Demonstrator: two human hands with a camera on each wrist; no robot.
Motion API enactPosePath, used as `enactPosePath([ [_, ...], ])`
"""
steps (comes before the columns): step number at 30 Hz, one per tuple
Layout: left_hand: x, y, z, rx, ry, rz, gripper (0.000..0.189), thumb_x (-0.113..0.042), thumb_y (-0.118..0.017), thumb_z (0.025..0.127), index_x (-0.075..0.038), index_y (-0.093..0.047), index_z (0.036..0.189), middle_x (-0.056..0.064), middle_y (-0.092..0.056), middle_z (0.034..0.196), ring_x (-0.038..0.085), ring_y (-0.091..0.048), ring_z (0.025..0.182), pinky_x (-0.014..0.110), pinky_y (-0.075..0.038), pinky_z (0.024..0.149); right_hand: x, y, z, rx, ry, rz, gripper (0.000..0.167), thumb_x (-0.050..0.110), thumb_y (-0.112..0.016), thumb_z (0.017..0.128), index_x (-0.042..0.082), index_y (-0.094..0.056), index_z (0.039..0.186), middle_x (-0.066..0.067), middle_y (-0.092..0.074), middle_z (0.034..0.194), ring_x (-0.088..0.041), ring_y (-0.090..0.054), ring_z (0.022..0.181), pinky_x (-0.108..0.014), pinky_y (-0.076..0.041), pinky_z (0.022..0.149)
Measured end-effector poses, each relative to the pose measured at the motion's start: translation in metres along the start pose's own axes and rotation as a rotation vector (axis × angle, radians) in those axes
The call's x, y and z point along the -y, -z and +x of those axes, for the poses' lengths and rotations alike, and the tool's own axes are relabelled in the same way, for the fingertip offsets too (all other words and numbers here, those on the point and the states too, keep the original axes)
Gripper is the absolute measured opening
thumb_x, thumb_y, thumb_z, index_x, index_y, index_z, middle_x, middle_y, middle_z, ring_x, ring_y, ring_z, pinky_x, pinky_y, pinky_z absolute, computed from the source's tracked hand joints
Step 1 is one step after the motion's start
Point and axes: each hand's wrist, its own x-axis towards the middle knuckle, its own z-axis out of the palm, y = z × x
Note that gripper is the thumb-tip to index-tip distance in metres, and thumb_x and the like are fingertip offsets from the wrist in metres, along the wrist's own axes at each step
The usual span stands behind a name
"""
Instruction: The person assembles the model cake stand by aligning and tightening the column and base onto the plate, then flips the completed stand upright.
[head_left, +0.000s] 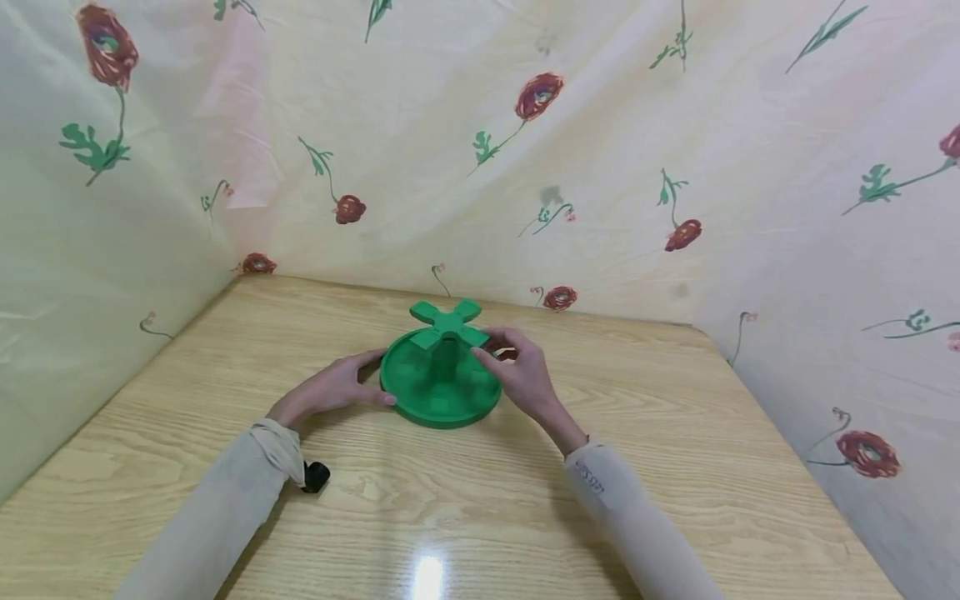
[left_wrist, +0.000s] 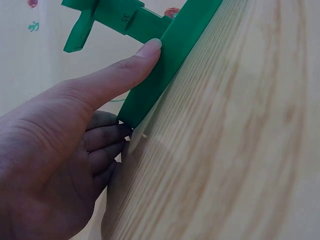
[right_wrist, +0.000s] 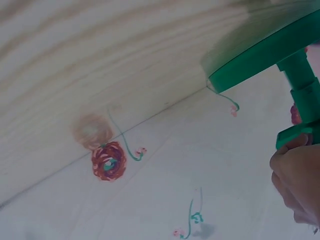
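A round green tray [head_left: 408,385] with a low rim sits on the table. From its middle rises a green post [head_left: 446,363], topped by a four-armed green cross piece [head_left: 449,323]. My left hand [head_left: 339,387] grips the tray's left edge; in the left wrist view the thumb lies against the rim and the other fingers curl at its lower edge. The number 35 is marked on the post in that view. At the right, my right hand [head_left: 527,377] pinches one arm of the cross piece with curled fingers, as the right wrist view also shows at its edge.
The wood-grain table [head_left: 660,467] runs up to a flowered cloth [head_left: 450,167] hanging behind and at both sides. A small black object [head_left: 316,477] shows beside the left sleeve [head_left: 225,508]. Light glares on the table's front.
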Motion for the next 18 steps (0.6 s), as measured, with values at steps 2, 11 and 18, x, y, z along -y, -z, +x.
enactPosePath([
  [2, 0.000, 0.000, 0.000, 0.001, 0.005, 0.000, 0.100, -0.040, -0.084, 0.088, 0.002, -0.030, 0.161, 0.022, -0.030, 0.165, 0.039, -0.022, 0.153, 0.057, -0.022, 0.121, 0.003, -0.004, -0.002, -0.018, 0.011, -0.012, 0.029, 0.006, -0.077, 0.094, -0.006, -0.070, 0.120, -0.016, -0.071, 0.104, -0.028, -0.067, 0.095, -0.030, -0.056, 0.080],
  [11, 0.000, 0.000, -0.001, -0.012, -0.017, 0.015, 0.097, -0.037, -0.083, 0.090, 0.003, -0.031, 0.160, 0.023, -0.032, 0.163, 0.042, -0.024, 0.152, 0.060, -0.023, 0.120, 0.014, -0.016, -0.013, -0.043, 0.044, -0.045, 0.026, 0.009, -0.075, 0.096, -0.005, -0.072, 0.118, -0.012, -0.072, 0.104, -0.025, -0.066, 0.093, -0.033, -0.055, 0.080],
  [18, 0.000, 0.000, -0.002, -0.007, -0.029, 0.008, 0.095, -0.036, -0.082, 0.091, 0.003, -0.030, 0.160, 0.024, -0.032, 0.163, 0.042, -0.024, 0.152, 0.061, -0.023, 0.120, 0.010, -0.010, -0.007, -0.132, 0.141, -0.083, 0.015, 0.005, -0.067, 0.101, -0.005, -0.073, 0.110, -0.013, -0.073, 0.097, -0.027, -0.066, 0.085, -0.033, -0.055, 0.076],
])
